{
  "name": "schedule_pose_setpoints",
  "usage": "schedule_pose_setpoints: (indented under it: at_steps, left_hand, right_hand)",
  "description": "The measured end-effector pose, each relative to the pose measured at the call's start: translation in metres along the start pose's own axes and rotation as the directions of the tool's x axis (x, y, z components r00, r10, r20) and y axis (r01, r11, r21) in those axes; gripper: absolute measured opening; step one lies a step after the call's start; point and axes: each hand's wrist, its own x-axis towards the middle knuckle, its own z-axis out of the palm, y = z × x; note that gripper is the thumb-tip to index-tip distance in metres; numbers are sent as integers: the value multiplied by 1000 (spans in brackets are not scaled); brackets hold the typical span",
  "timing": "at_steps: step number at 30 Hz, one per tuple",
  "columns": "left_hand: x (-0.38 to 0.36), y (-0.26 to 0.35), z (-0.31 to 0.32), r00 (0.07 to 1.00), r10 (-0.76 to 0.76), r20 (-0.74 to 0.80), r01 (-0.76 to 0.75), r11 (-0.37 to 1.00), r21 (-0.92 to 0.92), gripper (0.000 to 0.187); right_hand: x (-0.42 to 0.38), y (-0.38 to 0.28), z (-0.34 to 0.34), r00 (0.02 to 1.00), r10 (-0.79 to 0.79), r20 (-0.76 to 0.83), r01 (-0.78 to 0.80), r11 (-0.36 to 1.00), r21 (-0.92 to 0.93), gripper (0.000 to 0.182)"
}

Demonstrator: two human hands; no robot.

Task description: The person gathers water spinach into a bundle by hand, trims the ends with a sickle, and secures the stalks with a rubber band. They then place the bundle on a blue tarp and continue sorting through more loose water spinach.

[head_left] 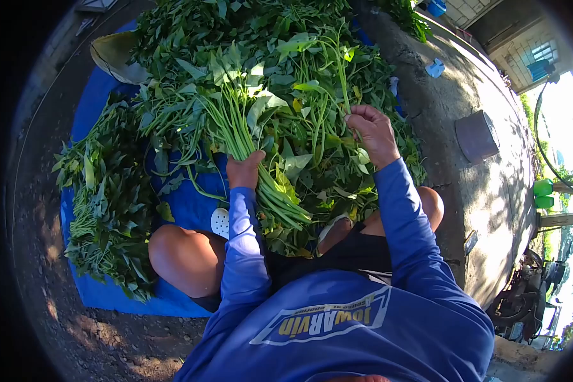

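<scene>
My left hand (244,170) is closed around a thick bundle of water spinach stems (229,127), the leafy ends pointing away from me and the cut ends slanting down to the right. To the right, my right hand (374,135) pinches a single water spinach stalk (342,73) between thumb and fingers; it stands up with a few leaves at its top. Beneath and beyond both hands spreads a large loose heap of the same greens (305,165), some leaves yellowed.
A blue tarp (172,296) lies under the greens. Neatly stacked bunches (108,210) rest at the left, near a pale curved container (116,57). On the right, a concrete ledge (439,83) carries a grey-purple bucket (477,137). My bent knees flank the heap.
</scene>
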Motion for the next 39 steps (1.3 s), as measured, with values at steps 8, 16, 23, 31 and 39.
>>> schedule_pose_setpoints:
  at_steps: [8,16,23,31,39]
  left_hand:
    - [-22,1,33,994,105,-3,-105,994,16,49]
    - [-35,-31,44,952,-259,161,289,936,-203,37]
    - [-29,-55,29,855,-375,358,488,816,-309,42]
    - [-39,-44,31,944,-329,-11,328,940,94,31]
    - [-53,12,24,915,-267,303,172,937,304,32]
  right_hand:
    - [16,-23,19,855,-490,-167,265,691,-673,34]
    - [-30,110,109,966,28,258,62,940,-334,36]
    - [-56,136,111,938,244,248,-241,970,-45,41]
    - [-74,142,109,961,67,268,-26,988,-151,24]
    - [87,110,142,991,-55,125,64,996,-69,50]
